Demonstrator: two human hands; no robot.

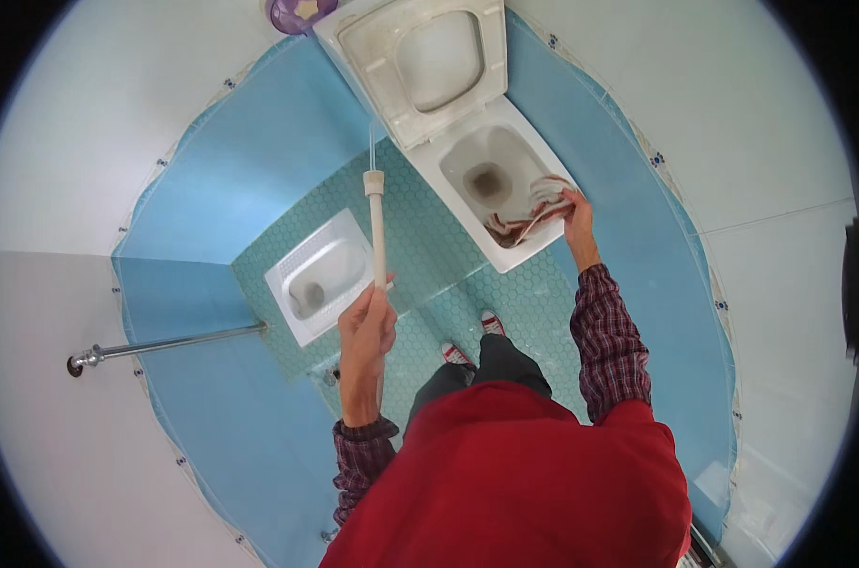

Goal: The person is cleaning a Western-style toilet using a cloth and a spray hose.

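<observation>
My left hand (367, 323) is closed around a pale hand shower or hose nozzle (377, 227), which points away from me with a thin stream of water (372, 145) at its tip. At the front right rim of a white toilet bowl (452, 209), my right hand (578, 216) grips a striped reddish-brown and white cloth (536, 220). The cloth hangs into the bowl, along its inner front side. Brownish water or staining (487, 183) shows at the bottom of the bowl. The toilet's seat and lid (379, 78) are raised.
A white squat toilet (319, 277) is set in the green hexagon-tiled floor (429, 284) at the left. Behind it, a metal pipe (181, 339) runs along the blue wall. A purple container (298, 14) sits at the top, by the raised lid. Blue tiled wall (635, 234) flanks the toilet's right side.
</observation>
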